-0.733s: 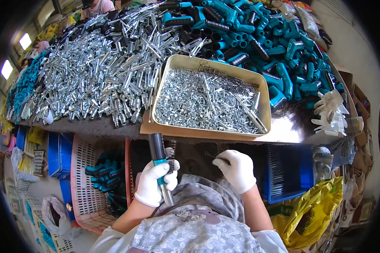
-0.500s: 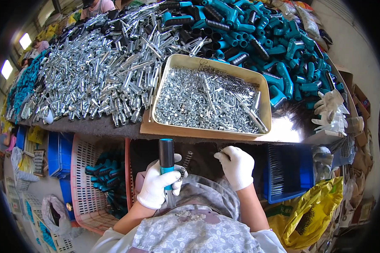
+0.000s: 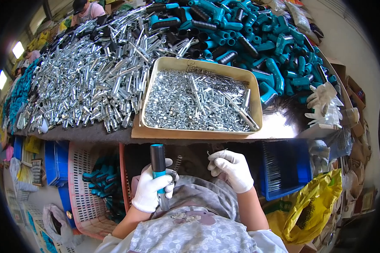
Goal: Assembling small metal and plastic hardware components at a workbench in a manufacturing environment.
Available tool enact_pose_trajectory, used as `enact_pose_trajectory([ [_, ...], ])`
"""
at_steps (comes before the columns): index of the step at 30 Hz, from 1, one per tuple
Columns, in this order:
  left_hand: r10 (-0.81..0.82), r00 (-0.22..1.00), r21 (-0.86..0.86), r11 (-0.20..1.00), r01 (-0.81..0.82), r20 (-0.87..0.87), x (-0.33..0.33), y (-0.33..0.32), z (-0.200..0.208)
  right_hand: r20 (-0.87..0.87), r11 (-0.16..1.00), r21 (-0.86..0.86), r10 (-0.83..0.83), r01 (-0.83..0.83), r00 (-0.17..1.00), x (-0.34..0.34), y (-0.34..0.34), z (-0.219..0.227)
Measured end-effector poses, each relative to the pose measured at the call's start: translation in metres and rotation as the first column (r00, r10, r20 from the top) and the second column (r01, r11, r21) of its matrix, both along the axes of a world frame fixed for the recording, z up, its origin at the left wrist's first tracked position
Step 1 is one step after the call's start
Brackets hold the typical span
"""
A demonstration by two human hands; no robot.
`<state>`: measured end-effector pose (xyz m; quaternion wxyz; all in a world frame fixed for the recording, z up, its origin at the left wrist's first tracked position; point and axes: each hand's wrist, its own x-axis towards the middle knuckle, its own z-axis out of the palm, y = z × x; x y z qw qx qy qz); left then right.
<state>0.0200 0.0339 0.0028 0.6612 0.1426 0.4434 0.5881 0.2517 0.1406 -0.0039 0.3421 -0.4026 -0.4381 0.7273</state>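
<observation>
Handle up, small part ready below the tray.
Left hand grips the handle; right hand pinches a small metal piece that could slip into the lap.

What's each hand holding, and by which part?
Left hand grips an upright teal-and-black handle around its lower part, metal end pointing down. Right hand pinches a small metal piece at its fingertips; which part cannot be told.
</observation>
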Motion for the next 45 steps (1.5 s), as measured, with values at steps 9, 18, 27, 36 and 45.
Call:
enact_pose_trajectory([
  [9, 0.003, 1.0, 0.004, 1.0, -0.003, -0.008, 0.0, -0.003, -0.005, 0.378, 0.963, 0.204, 0.087, -0.174, 0.922, 0.001, 0.001, -0.004],
  [18, -0.016, 0.999, -0.002, 1.0, 0.016, -0.033, -0.001, -0.005, -0.006, 0.567, 0.841, 0.497, -0.128, -0.214, 0.814, -0.013, -0.004, -0.032],
  [27, -0.234, 0.857, -0.029, 0.968, 0.249, -0.459, 0.005, -0.003, -0.008, 0.249, 0.906, 0.379, 0.097, -0.19, 0.964, -0.041, -0.022, 0.001],
  [36, -0.053, 0.21, 0.069, 0.841, 0.536, -0.976, -0.002, -0.004, -0.008, 0.293, 0.735, 0.676, -0.212, -0.045, 0.932, -0.026, -0.013, 0.037],
  [45, -0.005, 0.185, 0.089, 0.864, 0.496, -0.983, 0.01, 0.007, 0.001, 0.279, 0.45, 0.877, -0.194, -0.167, 0.94, -0.026, -0.016, 0.028],
])
